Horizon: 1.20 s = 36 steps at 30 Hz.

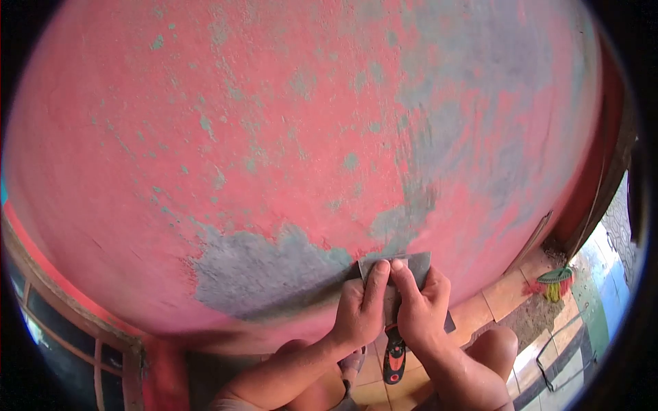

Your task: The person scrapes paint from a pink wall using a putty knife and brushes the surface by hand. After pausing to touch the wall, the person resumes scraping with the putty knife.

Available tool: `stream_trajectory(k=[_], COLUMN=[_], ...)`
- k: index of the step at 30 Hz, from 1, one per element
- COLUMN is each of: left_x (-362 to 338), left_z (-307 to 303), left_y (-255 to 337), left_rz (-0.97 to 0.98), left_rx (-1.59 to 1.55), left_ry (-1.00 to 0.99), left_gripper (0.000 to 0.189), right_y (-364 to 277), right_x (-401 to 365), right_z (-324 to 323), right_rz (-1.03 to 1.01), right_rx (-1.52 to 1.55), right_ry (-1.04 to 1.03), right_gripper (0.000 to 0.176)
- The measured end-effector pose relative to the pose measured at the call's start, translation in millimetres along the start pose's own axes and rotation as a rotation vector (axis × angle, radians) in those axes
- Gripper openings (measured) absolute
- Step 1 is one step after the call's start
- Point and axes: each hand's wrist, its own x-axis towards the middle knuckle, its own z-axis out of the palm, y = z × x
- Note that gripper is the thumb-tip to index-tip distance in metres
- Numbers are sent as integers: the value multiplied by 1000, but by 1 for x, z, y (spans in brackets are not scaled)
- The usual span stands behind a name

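A red-painted wall (274, 123) with peeling paint fills most of the view. Low on it is a bare grey patch (260, 274). My left hand (360, 312) and my right hand (421, 308) press together on the metal blade (411, 264) of a paint scraper, held flat against the wall at the patch's right edge. Its black and red handle (393, 356) hangs down between my wrists. Both index fingers lie on the blade.
A window frame (75, 329) sits at the lower left. Tiled floor (507, 294) runs along the wall's base at right, with a small broom or brush (555, 281) and a wire frame (558, 356) lying there. My knees are below.
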Motion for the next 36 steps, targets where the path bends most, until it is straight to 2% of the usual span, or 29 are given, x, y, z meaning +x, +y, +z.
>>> stream_trajectory(k=[1, 5, 8, 12, 14, 15, 16, 21, 24, 27, 30, 34, 36], left_x=[-2, 2, 0, -2, 3, 4, 0, 3, 4, 0, 3, 2, 0], left_z=[2, 5, -3, 7, 4, 2, 1, 6, 2, 7, 6, 6, 7], left_y=[0, 0, 1, -3, -3, 1, 2, -5, -4, 4, -2, 12, 4], left_rz=[-16, 137, -53, 99, 56, 11, -42, 149, 2, 31, 119, 11, 55], left_rx=[-1, 44, 23, 71, 42, 30, 17, 69, -36, -2, 99, -5, 59], left_ry=[27, 60, 0, 92, 54, 32, 15, 84, 28, 64, 72, 24, 73], left_gripper=[44, 44, 45, 44, 43, 44, 44, 46, 45, 44, 44, 44, 44], right_y=[-1, -5, -7, -3, -5, -17, -9, -2, -17, 1, -9, -9, -4], right_x=[2, 6, 1, 4, 6, 5, 3, 4, 4, 4, 4, 4, 5], right_z=[2, 3, -1, 0, 0, -2, -3, 2, 0, -1, 0, -3, -2], right_rz=[-33, -17, 28, 16, 43, 132, 107, -2, 128, 4, 65, 14, 0], right_rx=[3, 5, -31, -13, -12, -16, -15, 8, 3, -15, 11, -36, -29], right_ry=[9, -4, -16, 5, 0, -32, -18, -3, -34, 0, -3, -3, -11], right_gripper=[23, 24, 25, 27, 27, 26, 26, 26, 26, 27, 26, 26, 26])
